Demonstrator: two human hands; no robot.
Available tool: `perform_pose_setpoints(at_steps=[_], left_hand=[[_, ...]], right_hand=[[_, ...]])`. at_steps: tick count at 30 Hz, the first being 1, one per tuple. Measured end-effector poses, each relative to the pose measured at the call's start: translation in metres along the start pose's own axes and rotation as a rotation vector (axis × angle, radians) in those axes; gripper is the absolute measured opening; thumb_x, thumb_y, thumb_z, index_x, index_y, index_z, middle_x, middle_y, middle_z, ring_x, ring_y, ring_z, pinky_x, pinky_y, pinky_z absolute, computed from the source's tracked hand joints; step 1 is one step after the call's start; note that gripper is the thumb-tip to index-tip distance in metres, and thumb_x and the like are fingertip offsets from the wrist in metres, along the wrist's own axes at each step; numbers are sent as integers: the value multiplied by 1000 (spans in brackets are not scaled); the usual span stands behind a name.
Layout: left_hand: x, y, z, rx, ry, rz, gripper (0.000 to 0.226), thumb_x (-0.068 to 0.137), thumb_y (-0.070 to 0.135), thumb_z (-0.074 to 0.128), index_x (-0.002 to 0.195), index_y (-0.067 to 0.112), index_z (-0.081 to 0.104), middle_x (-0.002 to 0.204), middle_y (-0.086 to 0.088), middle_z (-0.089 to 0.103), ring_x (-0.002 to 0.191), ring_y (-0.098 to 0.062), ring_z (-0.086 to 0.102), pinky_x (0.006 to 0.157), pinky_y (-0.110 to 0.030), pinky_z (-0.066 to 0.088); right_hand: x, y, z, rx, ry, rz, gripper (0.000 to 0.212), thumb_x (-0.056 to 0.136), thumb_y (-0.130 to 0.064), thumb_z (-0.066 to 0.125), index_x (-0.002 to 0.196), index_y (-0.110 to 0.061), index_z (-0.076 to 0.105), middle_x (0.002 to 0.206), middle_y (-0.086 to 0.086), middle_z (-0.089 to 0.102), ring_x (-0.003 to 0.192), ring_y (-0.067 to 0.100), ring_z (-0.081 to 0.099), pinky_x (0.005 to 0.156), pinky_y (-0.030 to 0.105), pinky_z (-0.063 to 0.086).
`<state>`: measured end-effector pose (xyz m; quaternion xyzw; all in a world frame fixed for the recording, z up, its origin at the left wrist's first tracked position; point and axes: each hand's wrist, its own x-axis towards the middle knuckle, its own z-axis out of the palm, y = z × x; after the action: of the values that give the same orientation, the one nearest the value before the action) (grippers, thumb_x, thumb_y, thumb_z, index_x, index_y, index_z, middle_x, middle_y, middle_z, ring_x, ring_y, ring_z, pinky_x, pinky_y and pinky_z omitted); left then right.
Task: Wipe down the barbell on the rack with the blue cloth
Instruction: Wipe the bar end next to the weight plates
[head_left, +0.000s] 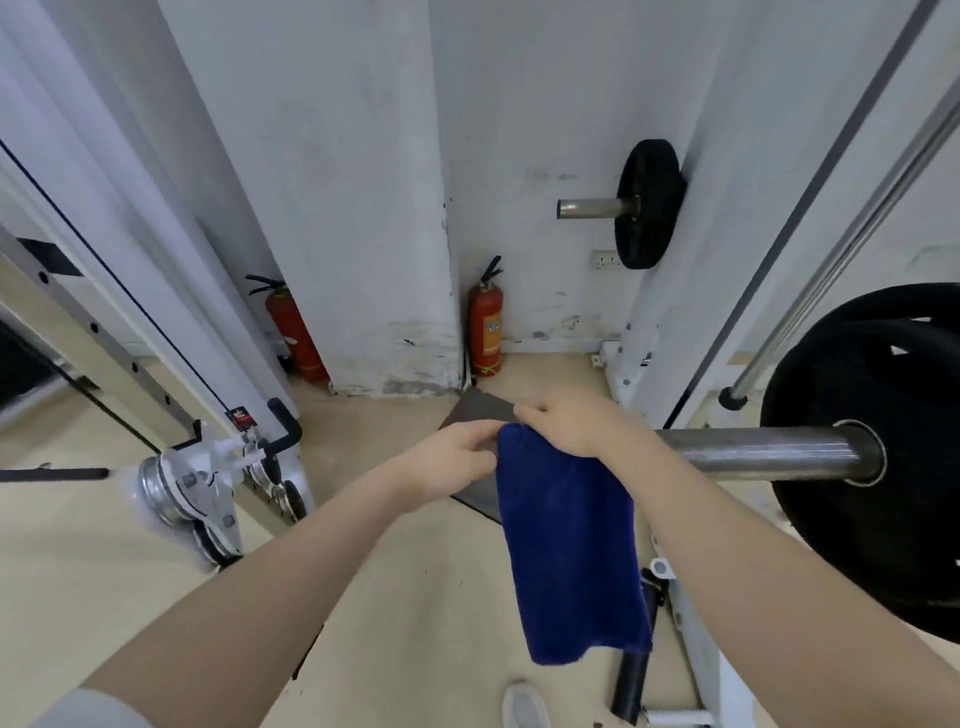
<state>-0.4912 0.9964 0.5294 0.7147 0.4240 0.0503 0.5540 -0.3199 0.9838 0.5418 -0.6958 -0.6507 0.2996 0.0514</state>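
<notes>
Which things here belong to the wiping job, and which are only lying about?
For the job:
- dark blue terry cloth, gripped by both hands
- grey steel barbell sleeve
- left hand
- right hand

Lying about:
- two red fire extinguishers
- small black weight plate on a peg

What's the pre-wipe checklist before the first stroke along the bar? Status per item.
1. Blue cloth draped over the barbell: ok, it hangs over the sleeve end.
2. Right hand grip on the cloth's top: ok.
3. Left hand pinching the cloth edge: ok.
4. Cloth wrapped fully round the bar: not ok, it hangs loose.
5. Stroke path: bare sleeve ends at the weight plate.
6. Bar seated in rack: cannot tell.
</notes>
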Motion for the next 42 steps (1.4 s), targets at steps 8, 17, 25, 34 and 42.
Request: perform_pose_setpoints(at_steps=[8,17,25,34,42], left_hand=[[9,-5,-2,25,-25,85,42,90,6,44,129,21,49,126,3,57,113,-15,56,98,-41,48],[6,-13,-1,-31,-51,106,54,84,27,65,133,23,43,132,9,50,118,-13,52,104,-35,41],[9,17,6,384,68,125,50,75,33,74,117,18,50,102,6,57,85,-9,53,70,-20,41],[10,31,13,583,139,38,43,76,42,70,107,16,54,94,2,57,81,-16,54,68,-26,43],[7,30,23,551,239,-2,56,77,40,70,124,15,52,118,-5,59,100,-20,56,80,-27,42]], right_hand=[[-52,25,44,-566,653,-118,43,87,-48,29,83,-18,60,74,-2,63,68,23,59,67,33,46],[-29,5,25,-452,517,212,29,93,-21,36,69,-15,49,79,4,53,79,27,52,68,32,37],[-48,38,32,-427,623,65,49,91,-52,24,80,-23,61,78,-2,65,80,24,59,76,35,37],[-45,26,32,-465,615,135,40,94,-37,24,77,-19,55,83,2,63,83,24,56,86,39,34],[-53,60,10,-358,509,23,48,92,-50,21,64,-22,47,69,0,56,72,26,57,63,32,34]])
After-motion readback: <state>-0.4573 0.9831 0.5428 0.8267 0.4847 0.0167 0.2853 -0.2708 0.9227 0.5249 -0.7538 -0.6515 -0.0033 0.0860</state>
